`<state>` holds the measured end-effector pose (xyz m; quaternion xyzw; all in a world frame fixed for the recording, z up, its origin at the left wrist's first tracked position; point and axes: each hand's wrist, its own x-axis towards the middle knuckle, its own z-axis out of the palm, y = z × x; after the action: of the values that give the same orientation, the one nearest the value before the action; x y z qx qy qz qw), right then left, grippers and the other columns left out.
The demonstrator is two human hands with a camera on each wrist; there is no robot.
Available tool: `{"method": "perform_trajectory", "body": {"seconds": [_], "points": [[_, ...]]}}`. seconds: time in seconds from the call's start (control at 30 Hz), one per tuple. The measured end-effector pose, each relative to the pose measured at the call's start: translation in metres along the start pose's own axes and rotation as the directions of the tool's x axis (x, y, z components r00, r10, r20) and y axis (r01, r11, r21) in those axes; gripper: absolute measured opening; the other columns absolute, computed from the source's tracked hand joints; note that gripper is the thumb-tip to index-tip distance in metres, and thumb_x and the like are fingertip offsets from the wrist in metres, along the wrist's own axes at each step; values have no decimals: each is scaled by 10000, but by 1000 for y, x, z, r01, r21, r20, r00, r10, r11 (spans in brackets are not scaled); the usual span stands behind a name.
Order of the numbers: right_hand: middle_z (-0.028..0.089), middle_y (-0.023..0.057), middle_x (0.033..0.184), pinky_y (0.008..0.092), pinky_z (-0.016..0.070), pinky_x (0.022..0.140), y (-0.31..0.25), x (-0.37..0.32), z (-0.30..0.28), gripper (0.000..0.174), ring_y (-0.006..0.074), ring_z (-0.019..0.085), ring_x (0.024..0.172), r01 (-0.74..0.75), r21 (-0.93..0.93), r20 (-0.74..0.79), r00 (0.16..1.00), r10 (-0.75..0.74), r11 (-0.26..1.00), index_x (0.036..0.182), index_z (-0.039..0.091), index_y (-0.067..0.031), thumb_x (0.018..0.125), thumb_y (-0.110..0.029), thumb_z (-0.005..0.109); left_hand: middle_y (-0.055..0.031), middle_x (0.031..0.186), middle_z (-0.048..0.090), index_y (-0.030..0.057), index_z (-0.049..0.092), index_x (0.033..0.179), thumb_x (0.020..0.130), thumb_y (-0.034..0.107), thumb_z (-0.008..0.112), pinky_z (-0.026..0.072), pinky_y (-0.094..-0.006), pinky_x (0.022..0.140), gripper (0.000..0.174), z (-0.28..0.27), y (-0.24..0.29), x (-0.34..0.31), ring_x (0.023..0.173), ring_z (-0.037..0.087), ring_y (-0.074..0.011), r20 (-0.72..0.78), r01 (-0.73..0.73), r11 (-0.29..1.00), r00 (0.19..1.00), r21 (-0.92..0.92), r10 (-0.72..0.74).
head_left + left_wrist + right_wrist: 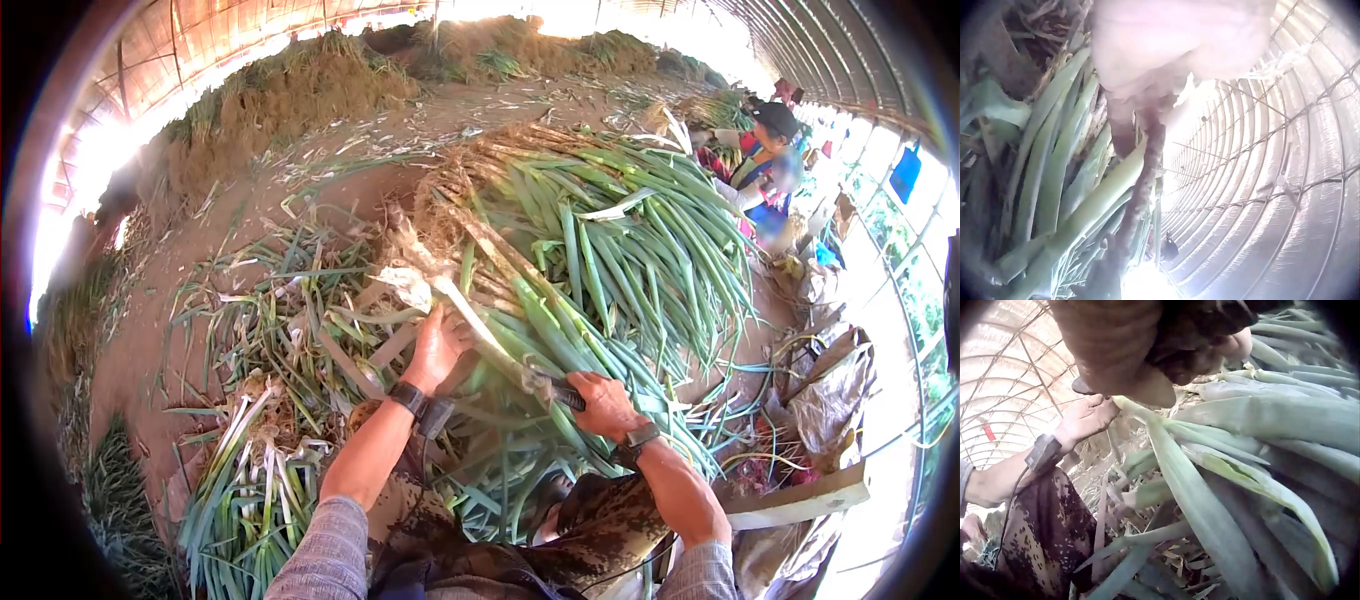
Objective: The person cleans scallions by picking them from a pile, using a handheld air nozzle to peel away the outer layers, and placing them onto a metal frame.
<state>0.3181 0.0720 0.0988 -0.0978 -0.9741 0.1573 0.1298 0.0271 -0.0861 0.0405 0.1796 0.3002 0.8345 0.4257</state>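
In the head view my left hand [438, 350] grips the pale stalk of a green onion [468, 312], near its root end. Whitish peeled skin [408, 285] hangs there. My right hand [603, 405] holds a tool by its dark handle [568, 396]; its blurred head overlaps the onion where white turns green, and I cannot tell its kind. Green leaves of the onion [1194, 506] spread below the right hand in the right wrist view. A large pile of green onions [630, 230] lies just ahead, roots to the left.
Stripped leaves and skins [300, 300] litter the ground at left, beside a bunch of onions [255, 490]. Another person [765, 160] sits at the far right. Crumpled sheeting [835, 390] and a pale board [800, 497] lie at right. Heaped onions [290, 90] line the back.
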Motion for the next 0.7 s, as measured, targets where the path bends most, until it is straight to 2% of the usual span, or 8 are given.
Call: {"method": "perform_trajectory", "body": {"seconds": [0.07, 0.1, 0.23, 0.33, 0.4, 0.47, 0.6, 0.7], "points": [[665, 158, 987, 457, 529, 765, -4, 5, 3, 331, 360, 653, 902, -22, -31, 41, 999, 23, 999, 1095, 604, -73, 787, -170, 680, -86, 1260, 608, 169, 492, 1351, 1014, 443, 522, 514, -449, 923, 435, -4, 2, 4, 1140, 608, -274, 36, 33, 999, 999, 35, -34], [662, 162, 997, 455, 529, 768, -8, 8, 2, 341, 361, 651, 909, -32, -14, 29, 999, 33, 999, 1101, 601, -69, 784, -170, 681, -94, 1205, 638, 177, 508, 1319, 1021, 422, 514, 554, -469, 866, 385, 6, 4, 1, 1080, 643, -280, -3, -3, 999, 1000, 36, 3], [658, 165, 1007, 455, 528, 764, -16, 19, 5, 358, 362, 646, 920, -21, 55, -51, 998, 24, 998, 1106, 595, -59, 770, -151, 677, -75, 1079, 682, 149, 529, 1275, 1018, 397, 536, 596, -443, 773, 357, 9, 1, 1, 966, 687, -267, -80, -70, 992, 994, 102, 78], [663, 155, 991, 455, 526, 759, -10, 28, 9, 378, 368, 646, 915, -65, 67, -121, 990, 73, 996, 1115, 598, -63, 754, -141, 679, -62, 1067, 684, 145, 563, 1252, 1006, 380, 567, 597, -426, 771, 340, 8, -6, 3, 959, 688, -244, -144, -74, 983, 985, 170, 99], [670, 145, 971, 458, 524, 756, -14, 30, 6, 398, 375, 650, 896, -30, 42, -99, 994, 34, 999, 1119, 604, -71, 733, -130, 681, -54, 1054, 687, 131, 608, 1207, 1002, 337, 590, 596, -411, 756, 292, 5, -11, 1, 942, 690, -219, -98, -116, 976, 986, 184, 136], [671, 165, 962, 450, 529, 775, -20, 31, 3, 408, 374, 650, 912, -90, 87, -40, 995, 94, 992, 1128, 616, -43, 745, -157, 700, -52, 1046, 692, 117, 637, 1165, 1008, 291, 587, 594, -395, 739, 240, 3, -16, 1, 938, 688, -205, -101, -85, 978, 989, 192, 106], [675, 170, 981, 450, 529, 781, -19, 36, 2, 428, 377, 649, 916, -30, 101, -60, 998, 36, 994, 1149, 616, -35, 746, -156, 698, -57, 1043, 696, 106, 648, 1140, 1013, 269, 579, 590, -385, 737, 219, 2, -25, -1, 936, 688, -204, -43, -69, 979, 996, 192, 79], [676, 178, 1007, 452, 529, 774, -22, 39, 6, 441, 381, 650, 906, -80, 65, -47, 995, 84, 995, 1165, 614, -28, 754, -166, 700, -64, 1051, 690, 116, 652, 1133, 1012, 266, 580, 582, -409, 771, 205, 6, -27, -5, 958, 681, -225, -24, -27, 992, 999, 120, 30]]}}
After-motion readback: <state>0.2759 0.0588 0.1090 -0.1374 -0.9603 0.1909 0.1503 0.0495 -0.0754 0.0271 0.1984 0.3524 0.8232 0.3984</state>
